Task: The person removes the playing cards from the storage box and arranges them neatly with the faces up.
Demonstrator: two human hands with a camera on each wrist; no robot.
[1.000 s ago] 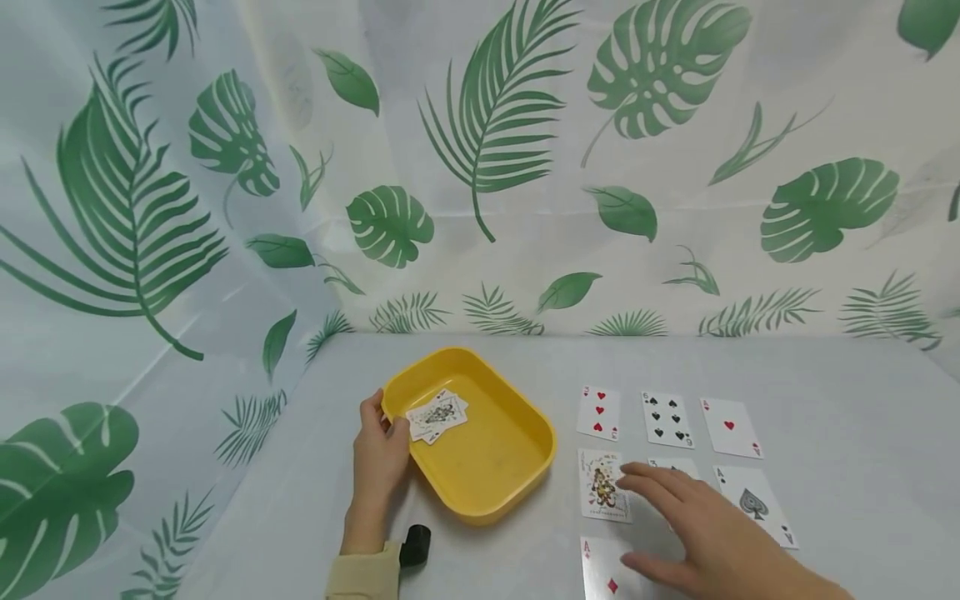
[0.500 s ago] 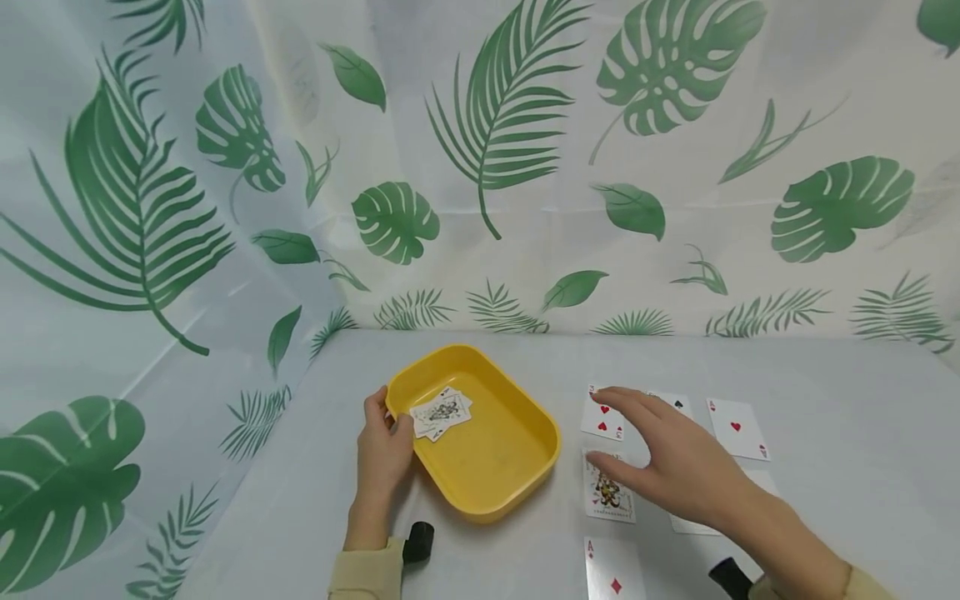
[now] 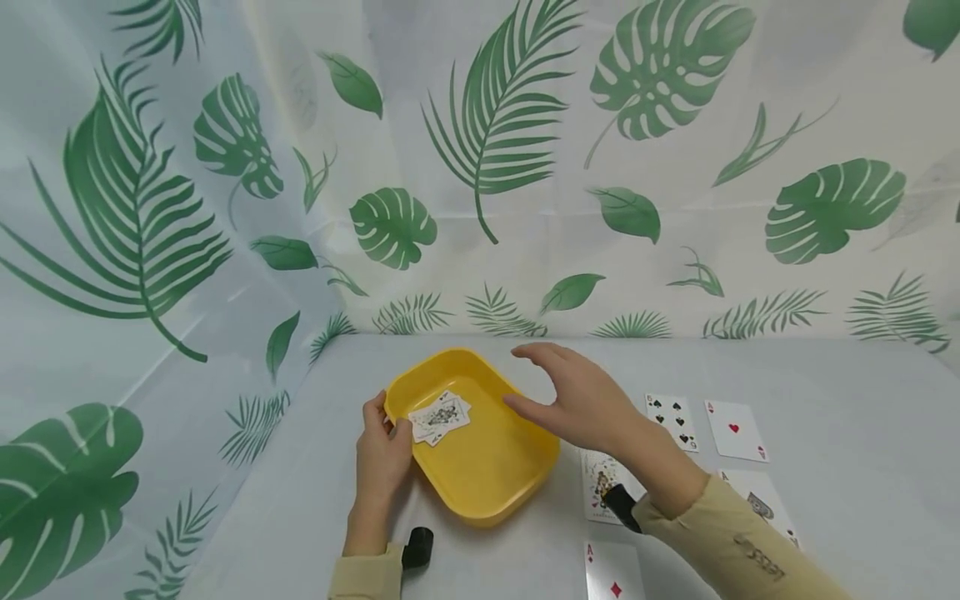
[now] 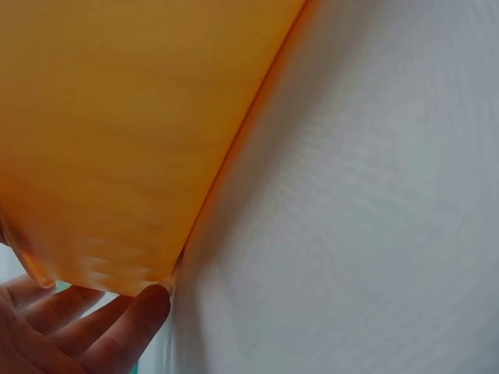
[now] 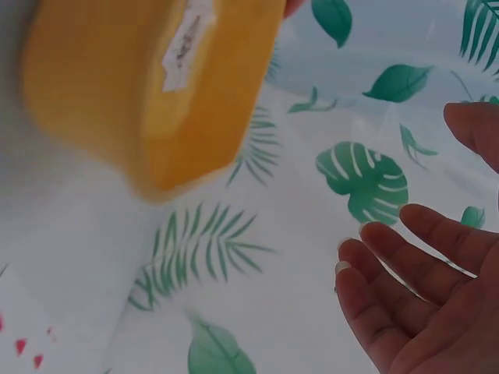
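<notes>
My left hand (image 3: 383,461) grips the left rim of a yellow tray (image 3: 495,462), thumb on top and fingers outside. In the left wrist view its fingers (image 4: 129,331) touch the tray's outer wall. A small pile of playing cards (image 3: 441,415), a joker uppermost, lies at the tray's left end. My right hand (image 3: 581,396) is over the tray's right rim, thumb and fingers spread with nothing between them. Under the right forearm a joker card (image 3: 600,482) is partly covered.
Right of the tray lie face-up cards: the six of spades (image 3: 672,421), ace of hearts (image 3: 735,430), ace of spades (image 3: 761,502) and ace of diamonds (image 3: 615,573). The right arm hides part of this layout. A leaf-patterned curtain (image 3: 517,258) stands behind the white table (image 3: 300,500).
My right hand has moved left and away from me, from above the cards to the tray's right rim, its fingers still spread. The left hand keeps its grip and the tray stays put.
</notes>
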